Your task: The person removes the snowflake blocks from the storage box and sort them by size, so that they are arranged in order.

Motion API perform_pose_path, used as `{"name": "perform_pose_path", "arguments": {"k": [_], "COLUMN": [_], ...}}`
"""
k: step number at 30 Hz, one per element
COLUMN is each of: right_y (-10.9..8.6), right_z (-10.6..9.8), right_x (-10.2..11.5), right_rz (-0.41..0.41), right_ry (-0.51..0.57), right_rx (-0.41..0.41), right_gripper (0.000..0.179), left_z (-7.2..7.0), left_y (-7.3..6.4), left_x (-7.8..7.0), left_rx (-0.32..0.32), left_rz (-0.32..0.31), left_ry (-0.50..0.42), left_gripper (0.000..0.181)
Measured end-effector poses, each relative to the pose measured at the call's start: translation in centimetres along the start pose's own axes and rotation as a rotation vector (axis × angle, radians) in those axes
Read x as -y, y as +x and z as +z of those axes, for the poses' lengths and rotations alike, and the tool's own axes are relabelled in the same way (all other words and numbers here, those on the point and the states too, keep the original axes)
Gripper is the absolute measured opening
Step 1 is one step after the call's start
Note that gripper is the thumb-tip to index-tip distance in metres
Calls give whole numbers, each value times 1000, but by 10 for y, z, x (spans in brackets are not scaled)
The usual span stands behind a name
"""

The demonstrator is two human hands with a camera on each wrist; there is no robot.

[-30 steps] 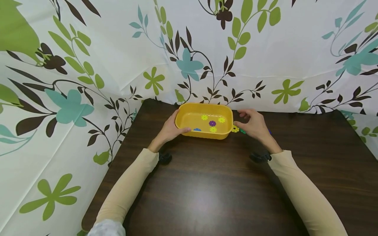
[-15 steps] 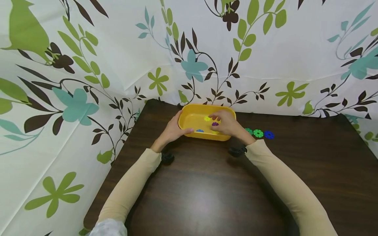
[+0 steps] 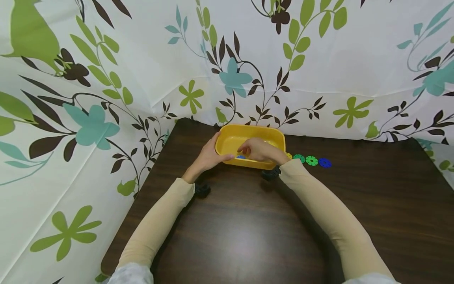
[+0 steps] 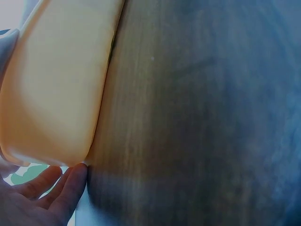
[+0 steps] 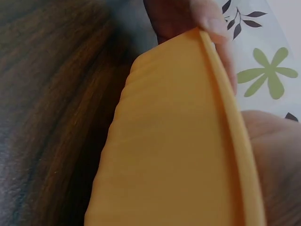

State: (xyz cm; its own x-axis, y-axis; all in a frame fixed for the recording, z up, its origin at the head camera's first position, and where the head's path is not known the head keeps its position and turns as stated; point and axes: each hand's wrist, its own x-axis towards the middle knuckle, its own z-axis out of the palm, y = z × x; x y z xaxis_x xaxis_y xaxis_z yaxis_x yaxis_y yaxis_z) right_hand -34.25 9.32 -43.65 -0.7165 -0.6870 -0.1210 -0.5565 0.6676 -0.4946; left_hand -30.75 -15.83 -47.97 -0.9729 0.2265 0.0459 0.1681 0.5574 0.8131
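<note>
In the head view a yellow plastic bin (image 3: 232,136) sits near the table's back edge. My left hand (image 3: 209,156) grips its left end, thumb over the front rim; in the left wrist view the fingers (image 4: 70,188) touch the bin's end. My right hand (image 3: 260,150) reaches inside the bin, fingers loosely bent and pointing down beside a blue notched disc (image 3: 241,157). Nothing shows between those fingers. The hand covers most of the bin's floor, where other flower-like discs are hidden. In the right wrist view the bin's wall (image 5: 169,132) hides the fingertips.
Right of the bin, a row of notched discs lies on the dark wood table (image 3: 227,221): a yellow disc (image 3: 289,156), a teal disc (image 3: 299,158), a green disc (image 3: 311,160) and a blue disc (image 3: 324,162). A leaf-patterned cloth (image 3: 301,83) hangs behind.
My right hand has gone from the disc row into the bin, then leftward toward the blue disc inside. My left hand keeps its grip on the bin.
</note>
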Motion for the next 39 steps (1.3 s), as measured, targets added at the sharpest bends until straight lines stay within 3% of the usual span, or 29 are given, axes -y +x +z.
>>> {"name": "perform_pose_path", "arguments": {"k": [6,14,19,26,34,39], "right_y": [9,9,12,15,8,5], "right_z": [2,3,4,6,0,-2], "right_x": [-3,-7,-8,-10,-12,-14], "right_rz": [-17,-22,-40,-1,-59,-60], "right_ry": [47,84,59,76,90,107], "right_rx": [49,32,35,73,106,115], "right_gripper": [38,37,30,20,38,38], "left_z": [0,-1,-1,1,1,0], "left_y": [-1,0,0,-2,1,1], "left_x": [1,-1,-2,-1,1,2], "left_rx": [-5,-13,-17,-18,-22,-18], "left_rz": [5,10,5,-7,7,7], "left_ry": [-2,-6,-3,7,6,-6], "left_gripper": [116,116,116,115,115,117]}}
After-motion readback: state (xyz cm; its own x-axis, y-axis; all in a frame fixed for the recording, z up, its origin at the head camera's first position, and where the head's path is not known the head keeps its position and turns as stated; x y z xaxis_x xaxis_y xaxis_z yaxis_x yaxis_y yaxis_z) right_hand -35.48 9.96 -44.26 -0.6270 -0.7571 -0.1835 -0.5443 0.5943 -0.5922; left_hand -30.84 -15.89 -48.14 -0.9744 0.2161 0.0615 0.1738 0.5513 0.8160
